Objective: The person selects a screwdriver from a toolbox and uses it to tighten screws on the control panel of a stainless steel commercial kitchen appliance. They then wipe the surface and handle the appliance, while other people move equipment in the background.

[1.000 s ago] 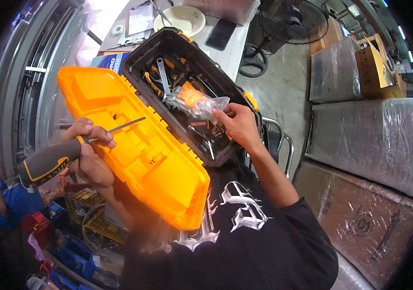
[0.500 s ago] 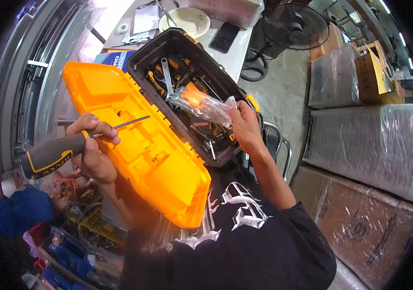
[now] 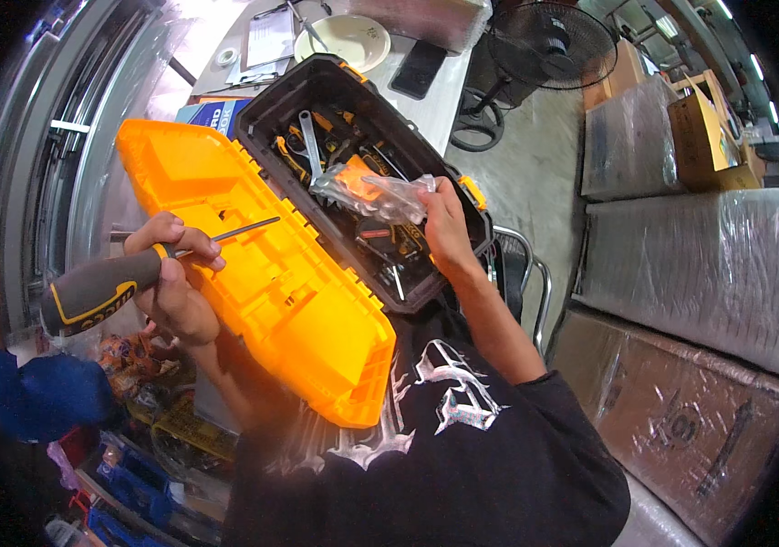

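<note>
My left hand (image 3: 180, 296) is closed around a screwdriver (image 3: 102, 290) with a thick grey-and-yellow handle. Its thin shaft points right, over the yellow lid (image 3: 339, 351) of a toolbox. The lid hangs open toward me. Over the black toolbox body (image 3: 257, 118), my right hand (image 3: 449, 232) pinches one end of a clear plastic bag (image 3: 399, 194). Something orange shows through the bag; its kind I cannot make out. Beneath and around the bag lie a silver wrench (image 3: 311, 146) and several black-and-yellow tools, partly hidden.
Behind the toolbox, the table holds a cream bowl (image 3: 358, 36), a black phone (image 3: 419, 69) and a clipboard (image 3: 269, 41). A black fan (image 3: 554, 46) stands beyond. Wrapped boxes (image 3: 690, 273) line the right side. At the lower left, a person in blue (image 3: 47, 397) is near crates.
My right hand has shifted slightly left and up with the plastic bag, which now looks more crumpled. The left hand and screwdriver stay nearly still. The person in blue has moved a little.
</note>
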Available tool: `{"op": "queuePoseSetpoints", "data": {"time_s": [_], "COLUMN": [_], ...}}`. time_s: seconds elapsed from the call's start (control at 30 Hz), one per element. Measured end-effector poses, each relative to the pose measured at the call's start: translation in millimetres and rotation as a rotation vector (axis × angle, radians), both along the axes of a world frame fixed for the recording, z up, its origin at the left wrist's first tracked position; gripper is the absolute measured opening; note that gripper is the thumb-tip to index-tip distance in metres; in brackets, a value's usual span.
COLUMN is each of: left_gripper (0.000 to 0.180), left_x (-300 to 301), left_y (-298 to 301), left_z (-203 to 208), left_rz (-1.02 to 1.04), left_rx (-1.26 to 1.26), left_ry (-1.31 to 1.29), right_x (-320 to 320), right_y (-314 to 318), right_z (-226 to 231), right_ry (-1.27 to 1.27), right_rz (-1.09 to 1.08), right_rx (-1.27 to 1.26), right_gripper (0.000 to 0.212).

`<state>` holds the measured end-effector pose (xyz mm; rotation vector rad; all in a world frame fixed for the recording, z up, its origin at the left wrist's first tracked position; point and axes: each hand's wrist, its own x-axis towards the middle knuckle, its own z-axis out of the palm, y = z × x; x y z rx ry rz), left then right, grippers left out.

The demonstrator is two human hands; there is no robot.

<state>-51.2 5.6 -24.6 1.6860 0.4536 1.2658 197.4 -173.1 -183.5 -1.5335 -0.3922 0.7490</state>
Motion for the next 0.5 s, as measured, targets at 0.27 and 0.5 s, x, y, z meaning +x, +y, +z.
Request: {"op": "queuePoseSetpoints", "data": {"time_s": [0.27, 0.5], "left_gripper": [0.036, 0.036], "left_x": [3, 3], "left_y": [-1, 0], "left_z": [3, 0], "left_rz": [0.008, -0.012], "left_rx": [-0.005, -0.023], "left_ry": [-0.013, -0.019], "right_x": [-16, 23], "right_y": [6, -40], "right_z": [20, 37], "right_ry": [0.233, -0.174], "right_rz": [-0.130, 0.283], "right_rx": [0.256, -0.167], "right_gripper": [0.040, 0.031]}}
